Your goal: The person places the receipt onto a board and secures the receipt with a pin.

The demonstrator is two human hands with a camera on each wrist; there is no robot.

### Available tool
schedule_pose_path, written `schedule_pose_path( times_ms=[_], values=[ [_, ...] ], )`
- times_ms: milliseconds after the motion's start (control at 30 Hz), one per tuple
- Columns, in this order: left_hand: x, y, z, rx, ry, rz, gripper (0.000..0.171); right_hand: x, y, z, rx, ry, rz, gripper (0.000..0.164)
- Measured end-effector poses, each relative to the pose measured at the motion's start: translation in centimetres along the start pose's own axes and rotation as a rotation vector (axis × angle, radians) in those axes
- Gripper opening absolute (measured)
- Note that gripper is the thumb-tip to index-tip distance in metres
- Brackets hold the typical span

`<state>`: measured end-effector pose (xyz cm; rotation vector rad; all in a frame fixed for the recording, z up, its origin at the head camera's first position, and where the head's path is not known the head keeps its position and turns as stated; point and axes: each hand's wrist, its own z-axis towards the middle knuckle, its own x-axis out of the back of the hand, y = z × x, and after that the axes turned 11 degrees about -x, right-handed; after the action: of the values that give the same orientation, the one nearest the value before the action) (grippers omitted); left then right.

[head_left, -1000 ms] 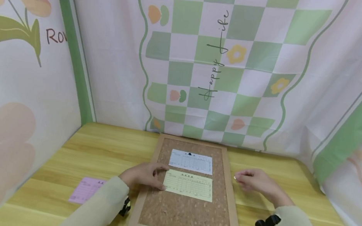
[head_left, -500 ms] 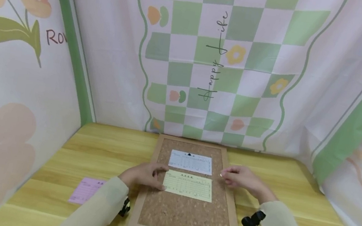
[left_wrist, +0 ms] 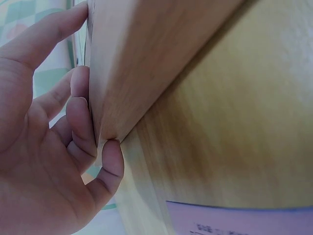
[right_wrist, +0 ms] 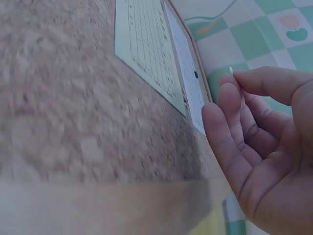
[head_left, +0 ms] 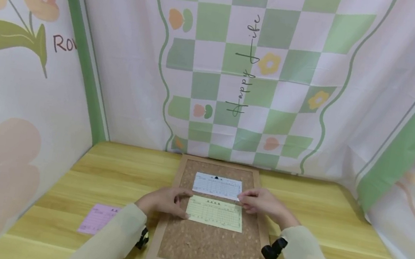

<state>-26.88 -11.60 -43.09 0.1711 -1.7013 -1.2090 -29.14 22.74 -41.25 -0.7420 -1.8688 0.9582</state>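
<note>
My left hand (head_left: 164,200) rests at the left side of the corkboard (head_left: 213,251), with thumb and index fingertips on the left edge of the yellow slip (head_left: 214,215). Its other fingers lie loosely against the wooden frame (left_wrist: 127,63) in the left wrist view. Between thumb and index finger, my right hand (head_left: 264,204) pinches a small white pushpin (right_wrist: 232,71), mostly hidden by the fingertips. That hand hovers at the right end of the gap between the yellow slip and the light blue slip (head_left: 217,187). A black pushpin (head_left: 217,177) sits at the blue slip's top middle.
On the wooden table (head_left: 125,166), a pink slip (head_left: 95,219) lies left of the board, partly covered by my left sleeve (head_left: 111,236). The board's far end is close to the checked curtain (head_left: 226,141). Cork shows below the yellow slip.
My right hand has moved left from beside the board to over its right part, with the white pushpin still pinched. My left hand has stayed on the yellow slip's left edge.
</note>
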Motion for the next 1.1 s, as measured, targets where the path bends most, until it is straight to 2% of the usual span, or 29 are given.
schedule_pose_path(
  times_ms=[633,933,1100],
  values=[
    [-0.1,0.2,-0.1,0.004,-0.003,-0.014,0.071,-2.1,-0.3,2.1,-0.031,-0.023,-0.025,0.030],
    [0.0,-0.1,-0.1,-0.001,-0.001,-0.010,0.072,-2.9,-0.4,3.3,-0.025,-0.035,0.015,0.028],
    [0.0,-0.1,0.0,-0.003,-0.006,-0.010,0.072,-3.4,-0.8,3.3,-0.022,-0.053,0.028,0.028]
  ],
)
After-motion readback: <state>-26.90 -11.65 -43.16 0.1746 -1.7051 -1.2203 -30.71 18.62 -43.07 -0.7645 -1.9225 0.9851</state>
